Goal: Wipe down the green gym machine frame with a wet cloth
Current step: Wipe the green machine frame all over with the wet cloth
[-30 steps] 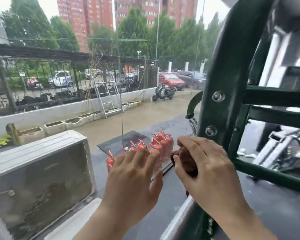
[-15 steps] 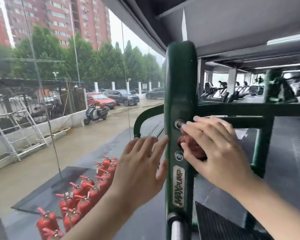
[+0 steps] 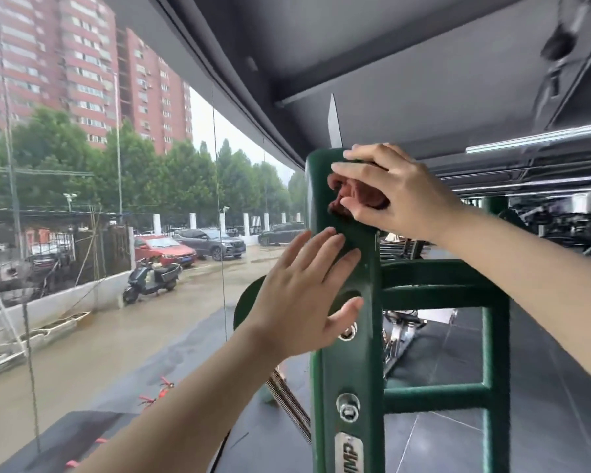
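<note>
Green frame post (image 3: 347,370), painted steel with a rounded top, glossy and studded with hex bolts (image 3: 347,407), rises just inside the window glass (image 3: 116,268); thinner rungs (image 3: 434,297) branch off its right side. Left hand (image 3: 297,302) lies flat against the post's left face below the top, fingers straight, holding nothing. Right hand (image 3: 400,196) is at the post's top, its grip curled round a bunched reddish-brown cloth (image 3: 348,199), soft and crumpled, pressed to the paint. Likely risks: the wad covers little per pass, so the post's back edge and bolt recesses may be missed; wet fabric could snag on bolt heads or slip loose.
</note>
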Motion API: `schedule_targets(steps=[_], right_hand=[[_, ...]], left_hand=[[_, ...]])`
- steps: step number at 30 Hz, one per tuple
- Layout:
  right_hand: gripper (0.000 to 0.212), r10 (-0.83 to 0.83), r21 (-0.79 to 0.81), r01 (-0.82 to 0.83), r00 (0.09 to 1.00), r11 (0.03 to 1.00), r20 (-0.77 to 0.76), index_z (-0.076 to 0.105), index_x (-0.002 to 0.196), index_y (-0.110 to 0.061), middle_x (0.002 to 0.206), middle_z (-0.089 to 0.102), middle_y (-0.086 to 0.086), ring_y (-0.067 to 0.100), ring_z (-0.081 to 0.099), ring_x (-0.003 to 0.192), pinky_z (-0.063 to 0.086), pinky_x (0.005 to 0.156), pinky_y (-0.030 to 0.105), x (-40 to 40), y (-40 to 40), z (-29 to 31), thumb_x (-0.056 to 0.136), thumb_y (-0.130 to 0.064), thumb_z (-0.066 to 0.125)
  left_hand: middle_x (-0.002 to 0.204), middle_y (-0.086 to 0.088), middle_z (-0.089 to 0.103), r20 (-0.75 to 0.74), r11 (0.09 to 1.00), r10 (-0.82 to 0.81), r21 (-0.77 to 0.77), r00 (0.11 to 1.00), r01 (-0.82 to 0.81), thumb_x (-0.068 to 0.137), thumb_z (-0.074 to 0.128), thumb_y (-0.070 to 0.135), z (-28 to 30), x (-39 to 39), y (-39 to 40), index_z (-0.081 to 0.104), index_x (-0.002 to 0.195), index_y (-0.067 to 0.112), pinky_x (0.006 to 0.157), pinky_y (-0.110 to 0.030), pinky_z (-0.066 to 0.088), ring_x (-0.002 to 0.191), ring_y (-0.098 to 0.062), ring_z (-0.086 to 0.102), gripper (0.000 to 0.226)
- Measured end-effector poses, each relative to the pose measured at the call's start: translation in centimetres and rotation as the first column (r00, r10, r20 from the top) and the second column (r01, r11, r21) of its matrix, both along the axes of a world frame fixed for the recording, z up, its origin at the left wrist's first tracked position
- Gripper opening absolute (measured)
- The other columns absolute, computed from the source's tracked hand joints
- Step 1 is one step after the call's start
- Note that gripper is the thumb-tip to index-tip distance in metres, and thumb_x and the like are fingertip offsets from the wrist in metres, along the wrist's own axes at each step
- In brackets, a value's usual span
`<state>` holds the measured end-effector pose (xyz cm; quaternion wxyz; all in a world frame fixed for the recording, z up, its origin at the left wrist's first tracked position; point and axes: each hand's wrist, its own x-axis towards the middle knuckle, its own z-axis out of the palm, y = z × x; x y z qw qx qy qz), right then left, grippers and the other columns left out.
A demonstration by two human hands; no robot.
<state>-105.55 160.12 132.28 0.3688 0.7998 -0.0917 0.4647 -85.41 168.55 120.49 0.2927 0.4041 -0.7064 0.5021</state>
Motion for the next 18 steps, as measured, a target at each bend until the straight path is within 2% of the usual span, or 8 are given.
schedule_targets(steps=[2,5,9,11,14,16,18], right_hand=[[0.056,0.016,0.122,-0.024,0.997,0.992,0.069,0.06,0.144,-0.021,0.142,0.058,0.011,0.034,0.051,0.138,0.046,0.112,0.052,0.6,-0.3,0.2,0.097,-0.051,0.062],[0.051,0.071,0.19,-0.079,0.996,0.979,0.053,0.065,0.137,-0.022,0.136,0.059,0.007,0.028,0.061,0.124,0.052,0.103,0.051,0.1,0.0,-1.7,0.095,-0.052,0.065],[0.037,0.072,0.085,-0.071,0.997,0.994,-0.011,0.075,0.12,-0.012,0.123,0.064,0.011,0.034,0.062,0.114,0.05,0.1,0.049,-1.3,0.3,-3.6,0.096,-0.039,0.069],[0.03,0.057,0.001,-0.057,0.998,0.998,-0.035,0.077,0.112,-0.01,0.113,0.067,0.011,0.032,0.062,0.103,0.054,0.091,0.046,-0.9,-0.1,-2.8,0.096,-0.035,0.07],[0.026,0.059,0.02,-0.061,0.995,0.998,0.084,0.078,0.102,-0.012,0.101,0.069,0.008,0.029,0.061,0.093,0.054,0.082,0.045,1.5,-0.7,0.5,0.094,-0.036,0.071],[0.025,0.056,0.104,-0.078,0.979,0.992,0.194,0.077,0.098,-0.015,0.101,0.071,0.006,0.029,0.063,0.094,0.054,0.083,0.045,2.9,-1.0,2.2,0.091,-0.038,0.071],[0.022,0.069,0.137,-0.099,0.975,0.986,0.21,0.077,0.098,-0.016,0.108,0.072,0.003,0.026,0.067,0.098,0.055,0.086,0.044,3.3,-0.6,1.8,0.088,-0.036,0.071]], left_hand=[[0.142,-0.019,0.057,-0.001,0.997,-0.057,-0.048,0.998,0.056,0.096,0.057,0.046,-0.4,0.1,-1.2,0.061,0.14,0.006,0.122,-0.052,0.033,0.142,-0.036,0.046,0.059],[0.143,-0.022,0.056,-0.015,0.985,-0.141,-0.107,0.99,0.139,0.098,0.052,0.039,-1.5,0.2,-2.3,0.058,0.142,0.003,0.123,-0.054,0.032,0.142,-0.038,0.045,0.057],[0.137,-0.023,0.06,0.01,0.965,-0.215,-0.148,0.976,0.214,0.103,0.041,0.033,-2.3,0.3,-3.1,0.063,0.139,0.004,0.123,-0.054,0.031,0.138,-0.039,0.048,0.051],[0.135,-0.022,0.061,0.03,0.961,-0.229,-0.153,0.973,0.231,0.103,0.041,0.031,-2.5,0.4,-3.2,0.065,0.136,0.006,0.123,-0.054,0.03,0.136,-0.038,0.049,0.049],[0.134,-0.022,0.061,0.048,0.957,-0.236,-0.16,0.97,0.241,0.102,0.042,0.03,-2.4,0.4,-3.3,0.065,0.136,0.006,0.125,-0.052,0.029,0.135,-0.038,0.049,0.047],[0.135,-0.021,0.059,0.051,0.957,-0.235,-0.164,0.971,0.24,0.105,0.037,0.032,-2.4,0.4,-3.3,0.064,0.137,0.006,0.125,-0.052,0.028,0.135,-0.038,0.049,0.049],[0.138,-0.018,0.053,0.051,0.954,-0.249,-0.163,0.967,0.254,0.106,0.036,0.033,-2.4,0.4,-3.3,0.061,0.138,0.007,0.125,-0.052,0.027,0.136,-0.038,0.047,0.049]])
